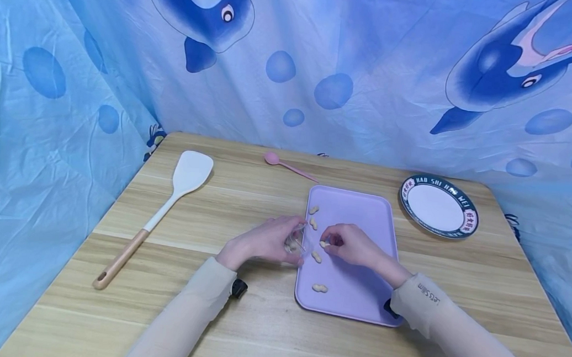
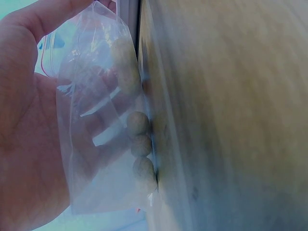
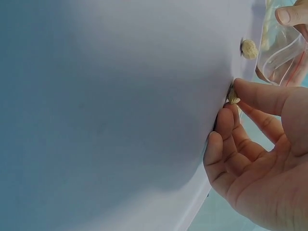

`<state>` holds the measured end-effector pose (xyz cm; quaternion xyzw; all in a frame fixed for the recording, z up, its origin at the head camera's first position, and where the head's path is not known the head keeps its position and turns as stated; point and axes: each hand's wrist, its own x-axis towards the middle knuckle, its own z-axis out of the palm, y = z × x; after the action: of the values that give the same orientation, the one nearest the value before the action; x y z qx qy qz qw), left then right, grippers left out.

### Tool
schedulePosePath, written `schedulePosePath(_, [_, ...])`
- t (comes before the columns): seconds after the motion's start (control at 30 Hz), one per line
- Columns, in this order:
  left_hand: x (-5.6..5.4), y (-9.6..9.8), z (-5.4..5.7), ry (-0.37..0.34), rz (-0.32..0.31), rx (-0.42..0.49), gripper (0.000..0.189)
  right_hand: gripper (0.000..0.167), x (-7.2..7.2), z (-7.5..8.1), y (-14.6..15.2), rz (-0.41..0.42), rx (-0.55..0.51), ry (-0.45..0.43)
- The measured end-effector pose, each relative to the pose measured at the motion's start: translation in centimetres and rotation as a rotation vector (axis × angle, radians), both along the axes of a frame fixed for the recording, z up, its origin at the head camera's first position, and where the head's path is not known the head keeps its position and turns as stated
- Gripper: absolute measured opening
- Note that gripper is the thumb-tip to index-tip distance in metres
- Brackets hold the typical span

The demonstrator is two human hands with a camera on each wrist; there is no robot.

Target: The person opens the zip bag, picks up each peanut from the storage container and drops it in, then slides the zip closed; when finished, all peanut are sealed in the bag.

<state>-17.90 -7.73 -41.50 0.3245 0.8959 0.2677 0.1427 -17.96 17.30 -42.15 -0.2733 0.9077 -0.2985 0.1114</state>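
My left hand (image 1: 273, 240) holds a clear zip bag (image 2: 103, 163) by the left rim of the purple tray (image 1: 360, 294), its thumb and fingers curved around the plastic. Several peanuts (image 2: 137, 123) lie inside the bag, seen through its wall in the left wrist view. Over the tray, my right hand (image 1: 356, 247) pinches a peanut (image 3: 233, 96) between thumb and fingertips, low against the tray surface. Loose on the tray's left side are several more peanuts, among them one near the front (image 1: 320, 287) and one just below the right hand's fingertips (image 1: 316, 256).
A white spatula (image 1: 192, 175) with a wooden handle lies at the left. Behind the tray is a small pink spoon (image 1: 272, 158). A round plate (image 1: 435, 207) with a dark green patterned rim stands at the back right. Blue curtains border the wooden table (image 1: 265, 332).
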Motion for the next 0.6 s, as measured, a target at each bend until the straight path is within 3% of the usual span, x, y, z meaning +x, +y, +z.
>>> schedulePosePath(0.3, [-0.2, 0.0, -0.2, -0.005, -0.001, 0.010, 0.090, 0.013, -0.1, 0.2, 0.1, -0.011, -0.009, -0.006])
schedulePosePath(0.6, [-0.2, -0.1, -0.1, -0.012, -0.002, 0.018, 0.090, 0.017, -0.2, 1.5, 0.1, -0.008, -0.043, 0.002])
